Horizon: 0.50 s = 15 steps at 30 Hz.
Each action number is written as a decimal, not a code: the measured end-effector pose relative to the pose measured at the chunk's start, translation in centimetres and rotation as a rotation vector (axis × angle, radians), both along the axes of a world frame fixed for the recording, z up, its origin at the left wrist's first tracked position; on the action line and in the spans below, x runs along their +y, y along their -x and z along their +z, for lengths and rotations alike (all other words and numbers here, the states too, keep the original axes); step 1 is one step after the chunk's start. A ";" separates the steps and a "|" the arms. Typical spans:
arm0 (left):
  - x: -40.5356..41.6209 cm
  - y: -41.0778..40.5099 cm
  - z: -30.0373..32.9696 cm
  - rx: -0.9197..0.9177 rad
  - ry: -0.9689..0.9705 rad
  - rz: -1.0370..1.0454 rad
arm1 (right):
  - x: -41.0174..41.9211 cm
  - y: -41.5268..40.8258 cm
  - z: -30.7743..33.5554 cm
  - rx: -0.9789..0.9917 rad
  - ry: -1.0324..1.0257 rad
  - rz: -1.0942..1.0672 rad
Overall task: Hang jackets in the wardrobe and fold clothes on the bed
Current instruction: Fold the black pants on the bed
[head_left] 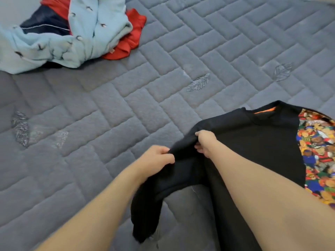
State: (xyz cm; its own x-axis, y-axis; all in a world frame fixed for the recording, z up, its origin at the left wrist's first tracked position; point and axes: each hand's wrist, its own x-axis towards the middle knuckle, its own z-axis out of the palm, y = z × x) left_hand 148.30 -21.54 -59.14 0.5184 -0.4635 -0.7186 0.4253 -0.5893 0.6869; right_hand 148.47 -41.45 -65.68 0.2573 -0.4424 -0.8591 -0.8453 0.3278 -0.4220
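On the grey quilted mattress (126,98), toward its near right part, lies a black sweatshirt (253,142) with its neckline pointing away from the person; an orange strip shows inside the collar, and its right sleeve is a colourful cartoon-print panel (319,151). Both hands sit at the garment's left shoulder and sleeve, close together but not touching each other. The left hand (157,158) has its fingers curled around a bunched fold of the black sleeve, which is lifted off the mattress and droops down toward the near edge of the view. The right hand (204,142), just beyond and to the right of the left, pinches the fabric at the shoulder seam with thumb over curled fingers, its forearm lying across the body of the sweatshirt.

Well apart, at the far left corner of the head view, a loose pile of clothes rests on the mattress: a light blue fleece garment (63,42) with small dark marks on top, a navy piece (43,22) tucked within it, and a red garment (130,38) spilling out on the right side.
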 end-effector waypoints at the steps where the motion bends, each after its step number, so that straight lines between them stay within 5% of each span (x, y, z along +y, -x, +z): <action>1: 0.3 -1.9 1.3 -0.197 -0.100 -0.161 | 0.3 -1.1 0.8 -0.018 -0.024 -0.043; 3: 0.9 -5.5 3.1 -0.759 -0.409 -0.439 | 1.0 -3.7 2.0 -0.160 -0.056 -0.084; 5: 1.3 -8.3 3.9 -1.343 -0.623 -0.456 | 1.5 -6.0 2.7 -0.356 -0.133 -0.176; 7: 1.5 -10.0 3.1 -1.495 -0.652 -0.437 | 1.5 -7.1 2.4 -0.442 -0.145 -0.183; 11: 3.8 -12.0 -2.4 -0.818 -0.544 -0.194 | 1.9 -4.3 0.1 -0.158 0.049 0.245; 15: 7.8 -11.8 -7.4 -0.101 -0.434 0.918 | 4.2 0.4 -3.0 -0.020 0.372 0.833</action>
State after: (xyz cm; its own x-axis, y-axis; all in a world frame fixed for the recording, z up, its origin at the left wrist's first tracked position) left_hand 160.09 -13.78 -66.53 0.6099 0.4337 -0.6632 0.7903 -0.2712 0.5495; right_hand 148.09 -37.29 -68.68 0.6311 -0.3543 -0.6900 -0.7388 -0.5456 -0.3956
